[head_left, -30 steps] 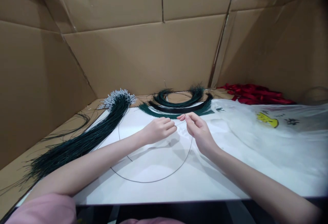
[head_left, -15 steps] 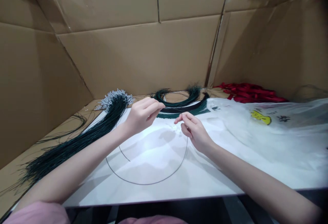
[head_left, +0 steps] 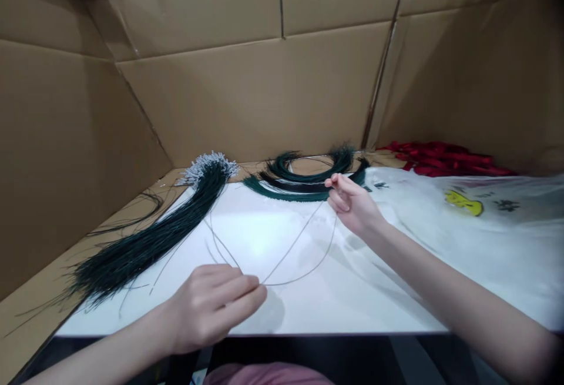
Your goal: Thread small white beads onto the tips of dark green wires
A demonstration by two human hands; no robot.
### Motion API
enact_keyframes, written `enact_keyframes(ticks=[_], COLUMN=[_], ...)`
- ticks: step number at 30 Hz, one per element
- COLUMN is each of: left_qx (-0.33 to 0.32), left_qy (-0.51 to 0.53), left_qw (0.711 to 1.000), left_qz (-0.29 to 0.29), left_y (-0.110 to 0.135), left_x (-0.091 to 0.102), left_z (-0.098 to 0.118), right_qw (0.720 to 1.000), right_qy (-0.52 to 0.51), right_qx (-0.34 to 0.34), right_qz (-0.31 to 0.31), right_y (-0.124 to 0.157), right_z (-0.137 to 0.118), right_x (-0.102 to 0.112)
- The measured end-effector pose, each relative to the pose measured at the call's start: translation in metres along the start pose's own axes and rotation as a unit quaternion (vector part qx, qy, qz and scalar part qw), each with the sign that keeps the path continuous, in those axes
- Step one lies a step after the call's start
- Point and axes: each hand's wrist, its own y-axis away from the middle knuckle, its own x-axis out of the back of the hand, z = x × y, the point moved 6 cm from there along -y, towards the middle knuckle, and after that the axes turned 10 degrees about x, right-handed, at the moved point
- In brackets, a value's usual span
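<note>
A thin dark cord (head_left: 294, 243) runs in a loop between my two hands, above the white work surface (head_left: 352, 314). My left hand (head_left: 218, 308) is low, near the front edge of that surface, its fingers closed on the cord. Higher and to the right, my right hand (head_left: 352, 201) pinches the cord between thumb and fingertips; the exact end in the pinch is too small to make out. Beyond my left hand lies a thick bundle of dark green cords (head_left: 154, 244) with pale grey tips (head_left: 209, 167).
Curved bundles of green and black cords (head_left: 291, 194) lie at the back, with a coiled bundle (head_left: 282, 166) behind. On the right is a translucent plastic bag (head_left: 423, 214) with a yellow mark. Red ribbons (head_left: 445, 158) are heaped behind it. Cardboard walls (head_left: 247, 97) enclose the area.
My left hand has come down and toward me, away from my right hand, drawing the cord between them. My right hand has shifted slightly up and right. The view has turned slightly.
</note>
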Motion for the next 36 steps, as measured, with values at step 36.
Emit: enact_keyframes(ticks=[36], left_qx=[0.474], left_qy=[0.639], left_qw=[0.593], left_qz=[0.119], left_y=[-0.047], left_x=[-0.079], left_z=[-0.094], right_qw=[0.948], right_qy=[-0.138], right_qx=[-0.201], right_qz=[-0.205], right_y=[0.075], right_z=[0.043], right_x=[-0.064])
